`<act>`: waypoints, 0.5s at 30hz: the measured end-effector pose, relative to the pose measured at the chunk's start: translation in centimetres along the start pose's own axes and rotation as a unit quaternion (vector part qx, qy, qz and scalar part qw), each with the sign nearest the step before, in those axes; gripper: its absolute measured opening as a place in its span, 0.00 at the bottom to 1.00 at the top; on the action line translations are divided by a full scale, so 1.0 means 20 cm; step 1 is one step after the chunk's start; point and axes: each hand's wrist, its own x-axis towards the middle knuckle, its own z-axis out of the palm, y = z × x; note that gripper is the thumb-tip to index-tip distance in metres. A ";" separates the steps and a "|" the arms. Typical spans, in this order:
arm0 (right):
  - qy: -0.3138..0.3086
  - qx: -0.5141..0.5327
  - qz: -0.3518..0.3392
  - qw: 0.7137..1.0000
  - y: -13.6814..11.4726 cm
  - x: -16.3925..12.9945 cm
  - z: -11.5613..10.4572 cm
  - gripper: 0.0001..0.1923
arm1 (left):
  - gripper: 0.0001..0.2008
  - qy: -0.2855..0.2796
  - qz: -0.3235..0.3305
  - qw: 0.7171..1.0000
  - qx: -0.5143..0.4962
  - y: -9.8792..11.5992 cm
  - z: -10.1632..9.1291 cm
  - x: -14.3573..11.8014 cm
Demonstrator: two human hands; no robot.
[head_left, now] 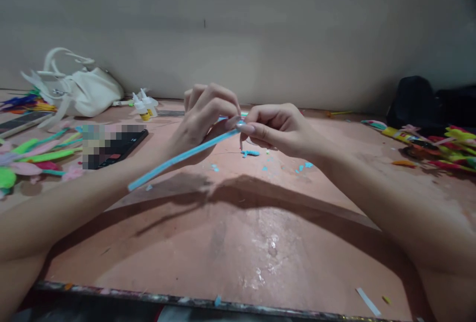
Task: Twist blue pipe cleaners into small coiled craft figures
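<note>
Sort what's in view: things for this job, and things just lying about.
Seemingly for the job:
blue strip, held up
blue piece on the table
perhaps the blue scraps

Apparently just lying about:
white bag
phone
white strip near the front edge

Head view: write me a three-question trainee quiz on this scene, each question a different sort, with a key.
1. True or false: the left hand and right hand meet at the light-blue pipe cleaner, raised above the table.

2. In the picture, where are the white dropper bottles relative to the white handbag?
A) to its left
B) to its right
C) on top of it

3. Fill in the colour: the small scraps on the table just below the right hand in the picture are mainly ____.

Key: 1. True. 2. B. 3. Blue.
</note>
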 end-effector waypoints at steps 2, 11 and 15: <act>-0.011 0.034 0.006 0.999 0.00 0.00 0.01 0.17 | 0.13 0.010 0.011 1.000 0.004 0.01 0.01 0.00; 0.030 0.051 -0.029 0.998 0.01 0.00 0.08 0.16 | 0.20 0.111 -0.243 0.924 -0.273 0.13 0.09 0.02; 0.069 0.046 -0.060 0.995 0.03 0.00 0.09 0.16 | 0.22 0.157 -0.262 0.892 -0.333 0.16 0.09 0.04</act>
